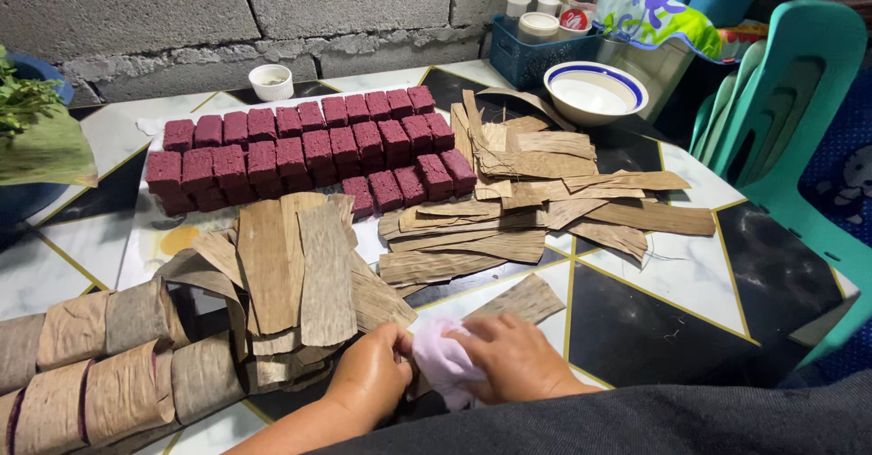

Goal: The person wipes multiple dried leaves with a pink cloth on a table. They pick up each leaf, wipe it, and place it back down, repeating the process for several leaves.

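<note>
My left hand [371,375] pinches the edge of a dried brown leaf strip at the near edge of the table. My right hand [513,355] presses a pale pink cloth [442,357] against that strip. Just beyond lies a pile of dried leaf strips [291,273]. A second, looser heap of dried strips [545,192] spreads to the right. Rows of dark red square cake blocks [309,151] sit on a white sheet behind the piles. Several blocks wrapped in dried leaf [100,360] are stacked at the near left.
A white bowl with a blue rim [595,92] and a blue basket of jars [536,51] stand at the back right. A small white cup [271,81] sits by the grey block wall. Teal plastic chairs [799,119] stand right; greens [27,101] at left.
</note>
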